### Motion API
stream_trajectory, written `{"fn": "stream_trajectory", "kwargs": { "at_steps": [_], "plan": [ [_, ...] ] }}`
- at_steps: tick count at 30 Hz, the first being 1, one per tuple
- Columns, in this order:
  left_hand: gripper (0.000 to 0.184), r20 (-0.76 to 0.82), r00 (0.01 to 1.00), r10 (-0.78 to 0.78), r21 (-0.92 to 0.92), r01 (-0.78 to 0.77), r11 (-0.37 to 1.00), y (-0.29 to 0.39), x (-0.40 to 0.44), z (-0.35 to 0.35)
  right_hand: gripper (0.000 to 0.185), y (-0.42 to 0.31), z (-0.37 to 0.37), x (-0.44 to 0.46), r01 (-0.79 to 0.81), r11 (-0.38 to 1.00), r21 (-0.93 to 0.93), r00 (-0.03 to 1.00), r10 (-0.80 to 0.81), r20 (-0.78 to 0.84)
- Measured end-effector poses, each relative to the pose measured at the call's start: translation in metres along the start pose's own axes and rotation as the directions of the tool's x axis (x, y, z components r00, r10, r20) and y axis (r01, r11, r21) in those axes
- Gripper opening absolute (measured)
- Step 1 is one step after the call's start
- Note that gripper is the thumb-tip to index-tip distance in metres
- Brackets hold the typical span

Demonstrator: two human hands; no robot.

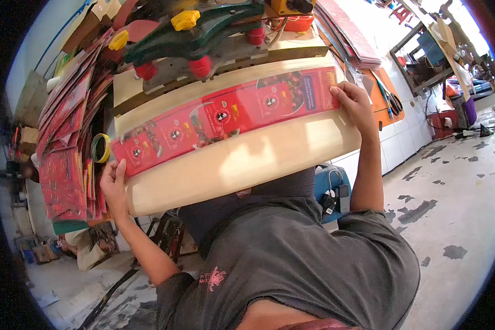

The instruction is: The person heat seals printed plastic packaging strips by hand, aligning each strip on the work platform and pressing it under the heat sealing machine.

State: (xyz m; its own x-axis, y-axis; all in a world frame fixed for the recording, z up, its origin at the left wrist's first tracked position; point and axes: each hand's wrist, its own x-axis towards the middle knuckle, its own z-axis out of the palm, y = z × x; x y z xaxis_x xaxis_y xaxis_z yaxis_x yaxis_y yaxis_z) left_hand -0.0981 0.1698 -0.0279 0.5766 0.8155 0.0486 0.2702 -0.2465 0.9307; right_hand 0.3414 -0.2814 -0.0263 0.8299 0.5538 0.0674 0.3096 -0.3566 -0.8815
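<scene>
Holding a red printed strip flat across a cream board, left hand and right hand pinching opposite ends, green-armed machine just beyond, stacked red packets leftward.

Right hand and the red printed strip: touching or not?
Touching. The head view shows the right hand at one end of the red printed strip, its thumb pressed over the edge.

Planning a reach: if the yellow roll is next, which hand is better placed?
Left, I'd judge: the left hand holds the red strip beside the yellow roll; the right hand holds the strip's far end.
</scene>
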Motion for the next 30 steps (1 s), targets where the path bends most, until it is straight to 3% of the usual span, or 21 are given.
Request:
{"fn": "stream_trajectory", "kwargs": {
  "at_steps": [6,8,9,11,12,13,14,19,23,30],
  "plan": [
    [0.033,-0.047,0.999,0.001,0.078,0.002,0.997,0.035,0.013,0.032,0.036,-0.023,0.021,0.006,-0.095,0.988,-0.121,0.992,0.084,-0.094],
    [0.039,-0.096,0.995,0.022,0.124,-0.010,0.992,0.049,0.014,0.046,0.036,-0.033,0.026,0.012,0.002,0.932,-0.363,0.993,-0.045,-0.108],
    [0.039,-0.092,0.995,0.024,0.124,-0.012,0.992,0.043,0.021,0.046,0.033,-0.023,0.031,0.019,0.075,0.922,-0.379,0.985,-0.127,-0.116],
    [0.039,-0.051,0.986,0.156,0.336,-0.130,0.933,0.023,0.039,0.041,0.031,-0.018,0.037,0.027,0.097,0.885,-0.455,0.974,-0.179,-0.140],
    [0.039,-0.049,0.987,0.156,0.335,-0.131,0.933,0.028,0.040,0.044,0.029,-0.018,0.039,0.030,0.120,0.841,-0.527,0.960,-0.233,-0.155],
    [0.039,-0.050,0.989,0.142,0.415,-0.108,0.903,0.038,0.039,0.046,0.031,-0.020,0.039,0.032,0.063,0.821,-0.567,0.971,-0.181,-0.154],
    [0.039,-0.054,0.990,0.129,0.493,-0.085,0.866,0.043,0.038,0.048,0.031,-0.019,0.039,0.033,0.062,0.821,-0.568,0.972,-0.180,-0.154],
    [0.039,-0.040,0.995,0.094,0.422,-0.069,0.904,0.026,0.049,0.045,0.031,-0.024,0.040,0.034,-0.020,0.825,-0.564,0.985,-0.081,-0.153],
    [0.038,-0.035,0.986,0.160,0.432,-0.130,0.893,0.025,0.048,0.045,0.030,-0.026,0.041,0.033,-0.002,0.853,-0.522,0.983,-0.095,-0.159],
    [0.037,-0.065,0.993,0.101,0.465,-0.060,0.884,0.039,0.041,0.050,0.031,-0.023,0.042,0.033,-0.017,0.845,-0.534,0.979,-0.095,-0.181]
  ]
}}
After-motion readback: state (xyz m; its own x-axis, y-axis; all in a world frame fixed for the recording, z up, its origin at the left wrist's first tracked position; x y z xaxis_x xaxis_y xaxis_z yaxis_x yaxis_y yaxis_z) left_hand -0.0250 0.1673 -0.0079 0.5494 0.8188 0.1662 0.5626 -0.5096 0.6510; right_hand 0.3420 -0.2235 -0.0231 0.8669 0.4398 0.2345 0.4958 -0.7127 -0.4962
